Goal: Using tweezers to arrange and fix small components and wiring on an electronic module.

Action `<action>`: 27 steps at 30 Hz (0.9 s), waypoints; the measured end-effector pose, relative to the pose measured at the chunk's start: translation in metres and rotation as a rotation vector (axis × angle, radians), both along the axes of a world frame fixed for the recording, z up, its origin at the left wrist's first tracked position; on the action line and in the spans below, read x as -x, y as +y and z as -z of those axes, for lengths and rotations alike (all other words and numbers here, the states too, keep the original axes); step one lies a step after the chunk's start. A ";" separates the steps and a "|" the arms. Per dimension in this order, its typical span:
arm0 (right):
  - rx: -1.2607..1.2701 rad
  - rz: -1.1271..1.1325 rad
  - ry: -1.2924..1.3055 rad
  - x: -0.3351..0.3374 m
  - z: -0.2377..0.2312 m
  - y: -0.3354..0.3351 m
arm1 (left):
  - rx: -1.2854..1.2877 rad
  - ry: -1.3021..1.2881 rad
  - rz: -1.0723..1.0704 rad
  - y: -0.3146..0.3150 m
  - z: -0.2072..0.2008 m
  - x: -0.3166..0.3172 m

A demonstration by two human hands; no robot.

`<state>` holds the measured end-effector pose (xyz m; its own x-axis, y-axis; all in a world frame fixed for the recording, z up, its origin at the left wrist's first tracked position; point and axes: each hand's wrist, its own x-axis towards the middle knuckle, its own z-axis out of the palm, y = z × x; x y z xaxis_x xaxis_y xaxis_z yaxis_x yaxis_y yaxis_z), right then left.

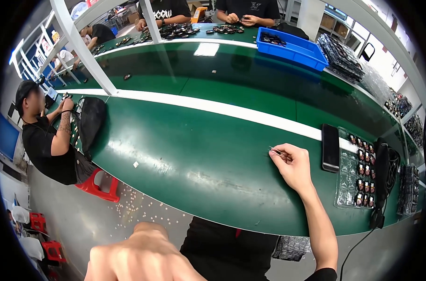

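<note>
My right hand (293, 166) is over the green tabletop (208, 154), its fingers pinched round thin metal tweezers (279, 152) whose tips point left. Right of this hand lies a black phone (330, 149). Beyond the phone, a clear plastic tray (345, 180) holds several small black parts (364, 168) in its right-hand pockets. My left hand (135, 257) is raised close to the camera at the lower edge, back side up, in front of the table. Its fingers are mostly hidden, and I see nothing in it.
A dark bag (92, 122) and a seated co-worker (49, 136) are at the left. Black cable (386, 173) and stacked trays (408, 189) lie at the right. Behind the white rail (213, 105) runs a belt (241, 86); a blue bin (292, 49) stands beyond. A small white square (135, 164) lies on the table.
</note>
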<state>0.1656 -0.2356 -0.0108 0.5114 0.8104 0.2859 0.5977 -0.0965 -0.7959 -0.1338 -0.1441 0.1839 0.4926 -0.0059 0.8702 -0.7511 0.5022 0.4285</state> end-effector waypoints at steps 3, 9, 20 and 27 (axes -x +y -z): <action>0.006 0.003 -0.006 0.000 0.000 0.000 | -0.031 0.008 0.007 0.000 -0.001 0.002; -0.001 -0.033 -0.005 0.010 -0.004 0.009 | -0.064 -0.059 -0.038 -0.002 -0.006 0.014; 0.037 -0.002 0.002 0.004 -0.004 0.000 | -0.587 0.878 -1.370 0.236 0.127 -0.015; 0.030 0.001 0.045 0.003 -0.001 0.003 | -1.054 1.096 -2.234 0.449 0.202 0.049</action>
